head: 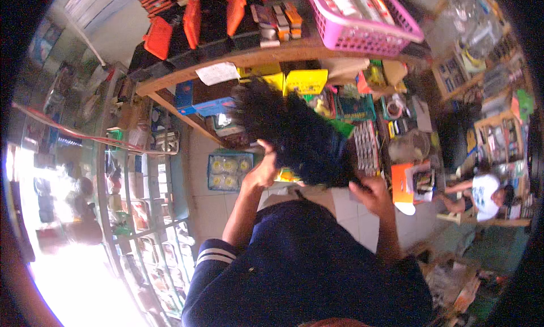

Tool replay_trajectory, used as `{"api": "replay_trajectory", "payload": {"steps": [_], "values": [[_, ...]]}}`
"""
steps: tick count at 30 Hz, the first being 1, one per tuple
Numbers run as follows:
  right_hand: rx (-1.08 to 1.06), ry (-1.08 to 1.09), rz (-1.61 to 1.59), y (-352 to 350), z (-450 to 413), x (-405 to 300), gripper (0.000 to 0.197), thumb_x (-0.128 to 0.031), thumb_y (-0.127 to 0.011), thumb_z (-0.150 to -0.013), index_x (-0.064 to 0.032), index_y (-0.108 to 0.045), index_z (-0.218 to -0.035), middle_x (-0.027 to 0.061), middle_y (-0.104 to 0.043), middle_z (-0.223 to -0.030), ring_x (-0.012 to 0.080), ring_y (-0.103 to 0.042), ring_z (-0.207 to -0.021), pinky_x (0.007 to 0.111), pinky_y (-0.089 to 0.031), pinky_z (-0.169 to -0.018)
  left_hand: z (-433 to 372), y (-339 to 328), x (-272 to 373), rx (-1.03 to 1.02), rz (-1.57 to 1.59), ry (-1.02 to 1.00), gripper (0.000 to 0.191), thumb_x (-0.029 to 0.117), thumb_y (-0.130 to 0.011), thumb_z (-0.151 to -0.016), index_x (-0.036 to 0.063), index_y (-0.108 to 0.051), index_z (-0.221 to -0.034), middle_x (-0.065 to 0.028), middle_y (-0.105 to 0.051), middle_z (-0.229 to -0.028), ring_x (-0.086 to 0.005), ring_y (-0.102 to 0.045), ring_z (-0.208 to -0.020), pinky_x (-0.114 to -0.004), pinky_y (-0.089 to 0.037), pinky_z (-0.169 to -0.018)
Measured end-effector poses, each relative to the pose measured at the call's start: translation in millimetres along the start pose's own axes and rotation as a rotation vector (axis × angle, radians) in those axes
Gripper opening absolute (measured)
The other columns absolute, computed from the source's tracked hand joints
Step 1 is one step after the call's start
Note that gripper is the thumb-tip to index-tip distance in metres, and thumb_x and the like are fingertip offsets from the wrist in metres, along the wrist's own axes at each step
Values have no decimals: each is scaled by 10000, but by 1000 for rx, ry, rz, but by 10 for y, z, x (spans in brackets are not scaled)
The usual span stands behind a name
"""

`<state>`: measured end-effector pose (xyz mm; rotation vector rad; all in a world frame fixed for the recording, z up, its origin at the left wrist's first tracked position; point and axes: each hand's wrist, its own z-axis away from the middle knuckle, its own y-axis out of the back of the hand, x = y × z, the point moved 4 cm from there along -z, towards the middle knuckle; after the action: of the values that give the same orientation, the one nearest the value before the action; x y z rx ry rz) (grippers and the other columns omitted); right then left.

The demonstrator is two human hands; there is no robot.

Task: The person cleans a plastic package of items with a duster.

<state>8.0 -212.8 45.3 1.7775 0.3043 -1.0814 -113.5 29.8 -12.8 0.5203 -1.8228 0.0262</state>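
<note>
A large black feather duster (293, 131), blurred, spans the middle of the view above the cluttered shelf. My right hand (376, 195) is closed around its lower right end. On the other side, my left hand (263, 167) has its thumb raised at the duster's left edge. A yellow-and-white item (287, 175) shows against the left palm, mostly covered by the black feathers. It appears to be in that hand's grip, though most of the left fingers are hidden.
A pink plastic basket (365, 40) of tubes and several orange cases (193, 21) stand on the wooden upper shelf (276, 55). Below are yellow boxes (306, 81). A blue tray of round packs (230, 171) sits left. Glass shelving (136, 186) borders the left; a person (486, 195) sits right.
</note>
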Motion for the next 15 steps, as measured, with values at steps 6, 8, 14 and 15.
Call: {"api": "replay_trajectory", "payload": {"steps": [6, 8, 14, 15], "values": [[26, -29, -89, 318, -110, -66, 236, -147, -657, -795, 29, -565, -666, 40, -467, -536, 95, -455, -518, 286, -336, -485, 117, 30, -7, 270, 537, 464, 845, 618, -299, -762, 84, -246, -1415, -73, -299, -1445, -285, -307, -1302, -439, -226, -1087], [-43, -60, -2, 456, 6, 159, 232, -146, -659, -793, 28, -572, -666, 38, -471, -541, 91, -454, -517, 287, -334, -481, 45, 108, 189, 122, 1147, 318, 999, 827, -172, -737, 109, -238, -1428, -55, -310, -1442, -269, -324, -1297, -444, -262, -1070], [-171, -107, -111, 413, -134, 42, 211, -141, -649, -804, 45, -574, -736, 43, -519, -586, 76, -474, -571, 279, -376, -522, 498, 76, -201, 172, 848, 328, 845, 640, -367, -777, 33, -302, -1362, -106, -403, -1343, -281, -417, -1192, -438, -317, -1030], [-219, -88, -88, 352, -201, 11, 200, -160, -644, -812, 33, -598, -784, 58, -542, -598, 101, -504, -582, 287, -394, -539, 568, 27, -248, 161, 807, 334, 822, 609, -399, -784, 21, -313, -1351, -114, -419, -1326, -283, -433, -1175, -437, -327, -1023]]}}
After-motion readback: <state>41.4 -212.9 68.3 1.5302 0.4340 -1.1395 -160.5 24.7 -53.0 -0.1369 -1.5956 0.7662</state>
